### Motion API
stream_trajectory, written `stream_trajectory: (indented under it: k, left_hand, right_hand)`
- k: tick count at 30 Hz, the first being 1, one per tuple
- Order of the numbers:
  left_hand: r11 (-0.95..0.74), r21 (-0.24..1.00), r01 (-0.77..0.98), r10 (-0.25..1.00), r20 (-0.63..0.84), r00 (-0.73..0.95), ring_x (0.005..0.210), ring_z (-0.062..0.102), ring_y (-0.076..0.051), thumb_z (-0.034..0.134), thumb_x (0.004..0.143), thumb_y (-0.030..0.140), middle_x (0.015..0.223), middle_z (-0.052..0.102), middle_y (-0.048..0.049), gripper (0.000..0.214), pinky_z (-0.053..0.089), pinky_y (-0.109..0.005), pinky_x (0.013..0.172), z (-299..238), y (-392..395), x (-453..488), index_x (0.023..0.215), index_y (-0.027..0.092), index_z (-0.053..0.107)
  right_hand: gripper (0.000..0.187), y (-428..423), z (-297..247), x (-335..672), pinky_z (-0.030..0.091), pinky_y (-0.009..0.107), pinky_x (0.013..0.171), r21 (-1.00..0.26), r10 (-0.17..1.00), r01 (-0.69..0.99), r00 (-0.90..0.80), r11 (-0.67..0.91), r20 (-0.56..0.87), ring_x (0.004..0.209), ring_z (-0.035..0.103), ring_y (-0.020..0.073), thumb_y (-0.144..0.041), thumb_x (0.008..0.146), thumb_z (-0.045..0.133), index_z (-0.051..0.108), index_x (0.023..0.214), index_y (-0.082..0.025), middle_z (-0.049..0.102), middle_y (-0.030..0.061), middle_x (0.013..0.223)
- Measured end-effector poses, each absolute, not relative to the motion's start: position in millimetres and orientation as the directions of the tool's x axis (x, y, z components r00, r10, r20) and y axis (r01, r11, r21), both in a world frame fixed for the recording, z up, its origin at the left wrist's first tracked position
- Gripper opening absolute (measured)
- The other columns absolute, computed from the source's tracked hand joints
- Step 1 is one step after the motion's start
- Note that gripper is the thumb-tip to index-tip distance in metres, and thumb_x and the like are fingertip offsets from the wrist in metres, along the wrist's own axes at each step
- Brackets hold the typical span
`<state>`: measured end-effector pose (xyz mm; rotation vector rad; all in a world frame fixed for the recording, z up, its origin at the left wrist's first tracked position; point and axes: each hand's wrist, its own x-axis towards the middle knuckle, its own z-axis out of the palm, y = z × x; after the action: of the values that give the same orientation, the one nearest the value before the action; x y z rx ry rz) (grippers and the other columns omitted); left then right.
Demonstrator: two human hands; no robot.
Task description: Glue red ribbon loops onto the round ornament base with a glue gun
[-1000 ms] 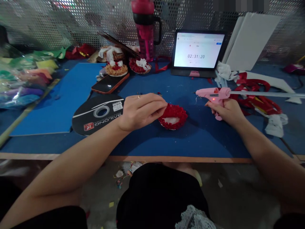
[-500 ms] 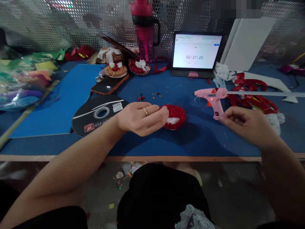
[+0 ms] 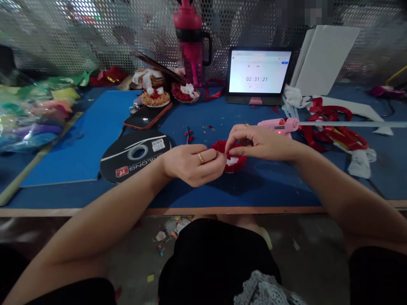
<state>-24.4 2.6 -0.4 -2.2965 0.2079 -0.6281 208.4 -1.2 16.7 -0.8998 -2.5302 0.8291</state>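
A small round red ruffled piece (image 3: 237,163) with a white centre lies on the blue mat (image 3: 203,186) in front of me. My left hand (image 3: 193,163) is closed on its left edge, a ring on one finger. My right hand (image 3: 257,142) reaches over it from the right, thumb and forefinger pinched at the red ruffle near its middle. The pink glue gun (image 3: 278,125) rests on the mat just behind my right hand, its red light on; neither hand holds it.
A black ribbon spool (image 3: 135,154) lies left of my hands, a phone (image 3: 148,115) behind it. Finished red and white pieces (image 3: 165,91), a pink bottle (image 3: 192,46) and a tablet (image 3: 257,74) stand at the back. Red ribbon (image 3: 330,127) is heaped right; coloured bags (image 3: 28,114) far left.
My right hand let go of the glue gun, left it on the mat, and moved left onto the red piece. My left hand has stayed on the piece.
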Motion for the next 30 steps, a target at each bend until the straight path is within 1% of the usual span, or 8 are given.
stream_trajectory:
  k: [4, 11, 14, 16, 18, 21, 24, 30]
  left_hand:
    - [-0.605, -0.794, 0.059, -0.451, 0.403, 0.796, 0.06, 0.064, -0.009, 0.053, 0.09, 0.006, 0.08, 0.072, 0.0007, 0.026, 0.05, -0.019, 0.045, -2.1, 3.6, -23.9, 0.078, 0.018, 0.073]
    - [-0.764, -0.642, 0.064, -0.312, 0.455, 0.834, 0.063, 0.064, -0.011, 0.049, 0.092, 0.008, 0.082, 0.072, -0.0007, 0.026, 0.047, -0.021, 0.046, -6.4, 7.1, -26.7, 0.085, 0.018, 0.071]
    - [-0.834, -0.495, 0.245, -0.114, 0.588, 0.801, 0.066, 0.065, -0.012, 0.051, 0.093, 0.014, 0.079, 0.071, -0.0012, 0.021, 0.048, -0.022, 0.053, -11.5, 14.0, -28.4, 0.091, 0.02, 0.071]
    - [-0.872, -0.24, 0.427, 0.184, 0.648, 0.739, 0.073, 0.067, -0.013, 0.051, 0.093, 0.022, 0.083, 0.072, -0.0024, 0.02, 0.05, -0.023, 0.06, -16.1, 19.9, -27.6, 0.095, 0.021, 0.071]
    - [-0.851, 0.062, 0.521, 0.446, 0.61, 0.655, 0.079, 0.067, -0.014, 0.05, 0.091, 0.022, 0.09, 0.073, -0.004, 0.022, 0.05, -0.023, 0.065, -20.3, 25.3, -25.4, 0.1, 0.019, 0.07]
    - [-0.777, 0.348, 0.524, 0.627, 0.496, 0.601, 0.076, 0.066, -0.013, 0.047, 0.079, 0.008, 0.093, 0.073, -0.0043, 0.032, 0.05, -0.022, 0.067, -24.3, 30.0, -21.4, 0.1, 0.016, 0.07]
    - [-0.719, 0.431, 0.546, 0.694, 0.393, 0.603, 0.078, 0.067, -0.014, 0.043, 0.072, 0.003, 0.093, 0.073, -0.0038, 0.039, 0.052, -0.024, 0.075, -26.2, 30.6, -18.4, 0.095, 0.014, 0.071]
    - [-0.708, 0.41, 0.575, 0.701, 0.313, 0.641, 0.087, 0.067, -0.017, 0.041, 0.072, 0.003, 0.098, 0.073, -0.0045, 0.041, 0.052, -0.031, 0.086, -29.2, 29.5, -15.7, 0.097, 0.014, 0.072]
  right_hand:
    - [0.024, -1.5, 15.6, 208.9, 0.039, 0.031, 0.081, -0.626, 0.645, 0.452, -0.757, 0.635, 0.108, 0.089, 0.055, 0.0175, -0.042, 0.09, 0.06, 0.066, 0.093, -0.018, 0.059, 0.0041, 0.093]
    - [0.019, -0.1, 9.6, 206.3, 0.038, 0.028, 0.07, -0.627, 0.673, 0.458, -0.725, 0.63, 0.147, 0.079, 0.052, 0.0149, -0.036, 0.087, 0.062, 0.064, 0.085, -0.018, 0.058, 0.0028, 0.087]
    - [0.015, 0.3, 3.3, 208.0, 0.036, 0.027, 0.066, -0.613, 0.734, 0.501, -0.649, 0.611, 0.201, 0.077, 0.051, 0.0146, -0.033, 0.085, 0.062, 0.063, 0.083, -0.019, 0.059, 0.0025, 0.086]
    - [0.013, 0.7, -2.5, 208.0, 0.036, 0.028, 0.066, -0.598, 0.765, 0.527, -0.594, 0.603, 0.248, 0.076, 0.051, 0.0149, -0.032, 0.084, 0.062, 0.062, 0.081, -0.019, 0.06, 0.0023, 0.086]
    - [0.012, 1.2, -9.1, 206.4, 0.038, 0.029, 0.068, -0.598, 0.777, 0.527, -0.558, 0.604, 0.293, 0.075, 0.052, 0.0153, -0.032, 0.082, 0.062, 0.062, 0.079, -0.02, 0.061, 0.0023, 0.084]
    - [0.013, 2.0, -19.3, 201.6, 0.041, 0.031, 0.073, -0.599, 0.768, 0.503, -0.539, 0.624, 0.347, 0.075, 0.055, 0.0164, -0.031, 0.08, 0.064, 0.063, 0.074, -0.019, 0.062, 0.0028, 0.082]
    - [0.014, 2.6, -27.2, 196.7, 0.042, 0.032, 0.073, -0.571, 0.758, 0.512, -0.538, 0.642, 0.369, 0.075, 0.057, 0.0176, -0.031, 0.078, 0.065, 0.065, 0.072, -0.018, 0.063, 0.0038, 0.08]
    - [0.014, 2.0, -33.4, 191.2, 0.042, 0.031, 0.069, -0.518, 0.76, 0.56, -0.533, 0.647, 0.373, 0.075, 0.059, 0.0179, -0.03, 0.078, 0.064, 0.068, 0.074, -0.017, 0.064, 0.005, 0.081]
